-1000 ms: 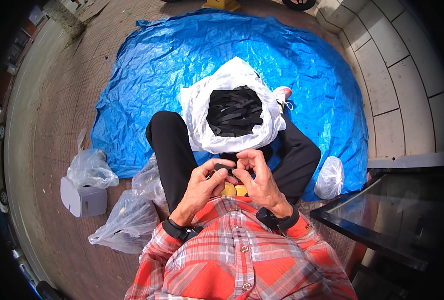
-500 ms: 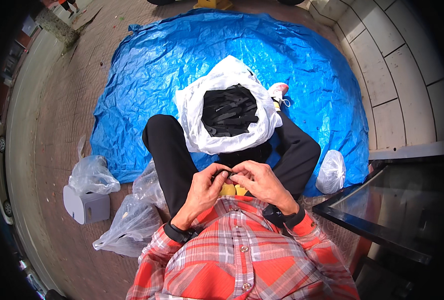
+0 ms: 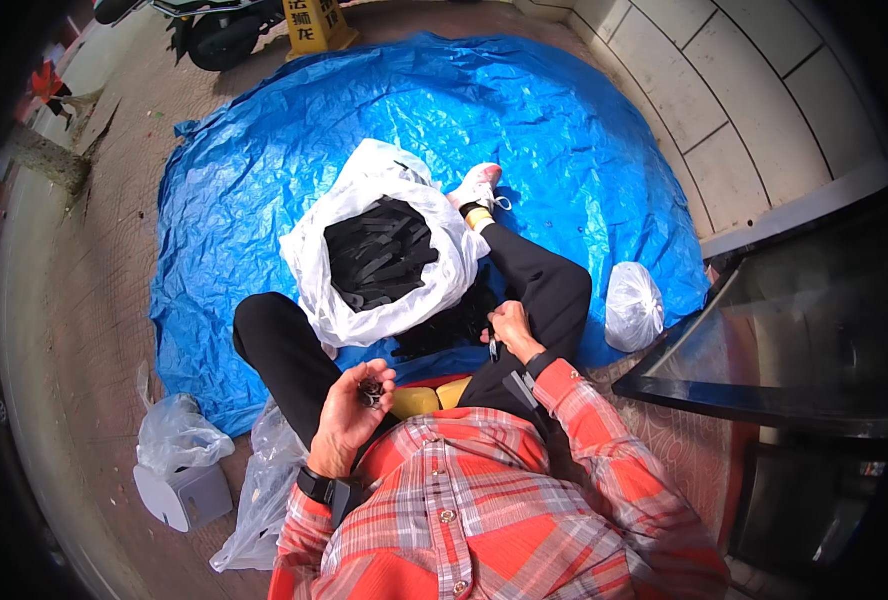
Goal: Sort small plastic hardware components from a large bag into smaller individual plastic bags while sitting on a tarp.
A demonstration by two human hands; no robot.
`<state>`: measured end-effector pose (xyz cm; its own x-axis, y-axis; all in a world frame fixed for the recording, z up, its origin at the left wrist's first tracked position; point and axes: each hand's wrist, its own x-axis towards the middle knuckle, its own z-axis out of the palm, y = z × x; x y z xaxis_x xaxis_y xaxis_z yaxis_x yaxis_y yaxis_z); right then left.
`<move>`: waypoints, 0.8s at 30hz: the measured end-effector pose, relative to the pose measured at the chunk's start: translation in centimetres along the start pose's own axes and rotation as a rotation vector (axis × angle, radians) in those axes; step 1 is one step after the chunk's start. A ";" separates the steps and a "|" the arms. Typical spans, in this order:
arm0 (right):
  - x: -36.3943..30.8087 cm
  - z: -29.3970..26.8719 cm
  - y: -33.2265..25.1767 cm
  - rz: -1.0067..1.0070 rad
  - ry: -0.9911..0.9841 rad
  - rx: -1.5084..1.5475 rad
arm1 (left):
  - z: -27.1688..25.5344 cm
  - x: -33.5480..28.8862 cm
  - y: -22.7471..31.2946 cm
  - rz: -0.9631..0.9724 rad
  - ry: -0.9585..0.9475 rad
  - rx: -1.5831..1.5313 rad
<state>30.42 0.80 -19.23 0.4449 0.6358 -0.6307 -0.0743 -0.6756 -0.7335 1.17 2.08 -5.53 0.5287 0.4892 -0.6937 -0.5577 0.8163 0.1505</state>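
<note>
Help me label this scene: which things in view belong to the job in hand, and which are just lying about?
Apparently in the job:
- small dark pieces in the left hand
- black strips
- white bag holding them

Apparently just lying about:
- pale box
- clear bag on it
- yellow sign
- two-wheeler

A crumpled blue sheet (image 3: 574,130) covers the pavement (image 3: 104,400) ahead of the left hand (image 3: 352,415) and the right hand (image 3: 514,328). On it, a big open white bag (image 3: 456,268) sits beyond the left hand; a shoe (image 3: 479,185) rests beyond the right hand, and a small white bundle (image 3: 634,308) lies to its right. On bare pavement left of the left hand stands a pale box (image 3: 186,497)
</note>
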 end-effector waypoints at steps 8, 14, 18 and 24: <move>-0.8 2.4 -6.8 -0.803 0.287 -0.274 | -2.1 -1.8 -0.1 0.029 -0.128 0.105; -1.5 7.3 -14.9 -1.334 0.324 -0.982 | 1.2 -0.7 0.1 0.010 -0.229 0.230; 1.0 10.7 -13.4 -1.338 0.210 -0.915 | -4.4 1.1 -0.3 0.210 -0.110 0.183; 5.7 11.5 -7.2 -1.739 0.725 -0.784 | -1.8 0.0 1.2 -0.038 -0.115 0.494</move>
<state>23.19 13.58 -20.45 -0.1767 0.5547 0.8131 0.9681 0.2472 0.0418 -0.62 2.49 -6.57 0.6252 0.4639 -0.6276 -0.1817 0.8686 0.4610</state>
